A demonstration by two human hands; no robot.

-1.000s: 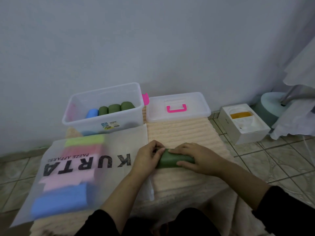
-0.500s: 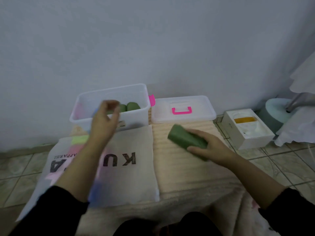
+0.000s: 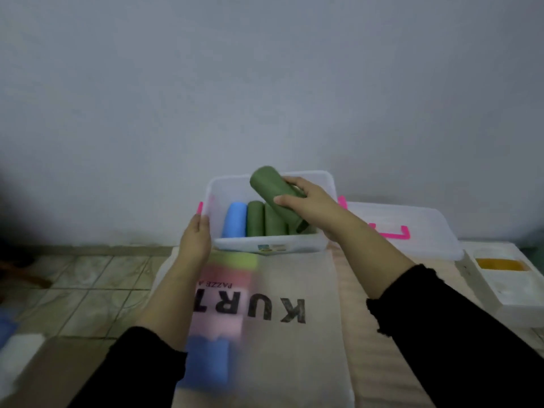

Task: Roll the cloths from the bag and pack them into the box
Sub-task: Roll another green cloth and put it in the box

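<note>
Your right hand (image 3: 313,206) holds a dark green rolled cloth (image 3: 272,188); the clear plastic box (image 3: 270,244) with pink latches shows one blue roll (image 3: 234,219) and green rolls (image 3: 255,218). At six o'clock, the frosted bag (image 3: 294,334) bears black "KURT" lettering.

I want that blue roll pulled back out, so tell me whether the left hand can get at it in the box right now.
Probably yes. The left hand rests on the clear box's left wall, right beside the blue roll, and the box is open-topped. The right hand holds the green roll above the other end, leaving that side free.

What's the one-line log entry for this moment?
right hand: holds green roll over box | left hand: steadies box
</note>
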